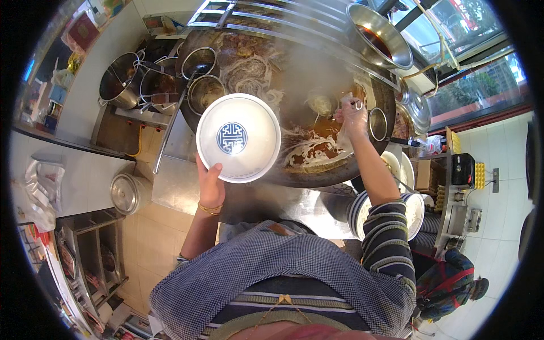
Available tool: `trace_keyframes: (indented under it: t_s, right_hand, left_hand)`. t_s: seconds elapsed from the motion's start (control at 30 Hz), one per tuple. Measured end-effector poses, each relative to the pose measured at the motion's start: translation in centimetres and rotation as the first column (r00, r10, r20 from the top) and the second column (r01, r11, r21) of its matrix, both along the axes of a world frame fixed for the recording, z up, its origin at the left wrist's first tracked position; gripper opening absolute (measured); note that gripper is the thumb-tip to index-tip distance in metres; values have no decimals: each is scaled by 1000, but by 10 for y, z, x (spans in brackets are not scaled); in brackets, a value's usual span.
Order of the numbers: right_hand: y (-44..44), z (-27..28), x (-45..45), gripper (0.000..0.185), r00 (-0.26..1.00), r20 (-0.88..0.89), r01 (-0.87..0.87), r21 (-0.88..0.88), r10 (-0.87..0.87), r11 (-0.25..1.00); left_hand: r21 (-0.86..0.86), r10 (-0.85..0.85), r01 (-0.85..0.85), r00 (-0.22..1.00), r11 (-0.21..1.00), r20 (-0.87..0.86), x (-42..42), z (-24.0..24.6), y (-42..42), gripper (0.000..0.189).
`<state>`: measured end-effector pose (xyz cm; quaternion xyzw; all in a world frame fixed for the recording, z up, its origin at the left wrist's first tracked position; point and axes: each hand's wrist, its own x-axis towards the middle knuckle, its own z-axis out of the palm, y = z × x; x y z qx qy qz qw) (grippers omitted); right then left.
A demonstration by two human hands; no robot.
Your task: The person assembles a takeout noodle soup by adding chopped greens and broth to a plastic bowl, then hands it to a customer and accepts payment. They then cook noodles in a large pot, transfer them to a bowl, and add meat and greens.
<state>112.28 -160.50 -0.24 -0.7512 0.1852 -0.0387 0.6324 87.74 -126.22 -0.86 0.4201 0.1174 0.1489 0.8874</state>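
My left hand (209,182) grips the rim of a white bowl (255,127) with a blue patterned emblem inside, tilted toward me near the front of a large round cauldron (335,168). No food shows in the bowl. Over the cauldron, my right hand (353,115), in a clear plastic glove, is closed around a handle with a hooked end. A strainer ladle (321,105) with pale noodle-like strands lies just left of it, partly veiled by steam; the handle seems to be its own. Brown broth with pale foam (314,151) fills the cauldron.
Two strainers (207,94) rest at the cauldron's left rim beside metal pots (123,80). A steel basin (384,40) of dark liquid stands at the back right. Stacked bowls (414,216) are by my right arm. Another person (446,282) is at the lower right.
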Motion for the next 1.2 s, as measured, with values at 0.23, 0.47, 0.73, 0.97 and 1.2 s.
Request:
trace_keyframes:
  t_s: [0.23, 0.47, 0.73, 0.97, 1.2]
  right_hand:
    - [-11, -23, -4, 18, 912, -93, -390, -499, 400, 774]
    - [0, -38, -41, 20, 617, -378, -508, -861, 690, -18]
    - [-9, 14, -15, 23, 956, -191, -232, -30, 223, 972]
    - [-19, 33, 25, 31, 992, -83, -93, -2, 93, 996]
    - [13, 7, -7, 21, 854, -118, -400, -773, 507, 493]
  left_hand:
    - [-21, 6, -6, 1000, 1000, -9, -3, 3, -1, 69]
    - [-29, -18, 18, 1000, 999, -10, -3, 1, -1, 65]
    - [-29, -59, 60, 998, 998, 15, -1, 6, -6, 65]
    - [-25, -65, 64, 998, 998, -14, -1, 10, -4, 66]
    - [-45, -50, 48, 998, 998, -37, -5, 2, -3, 67]
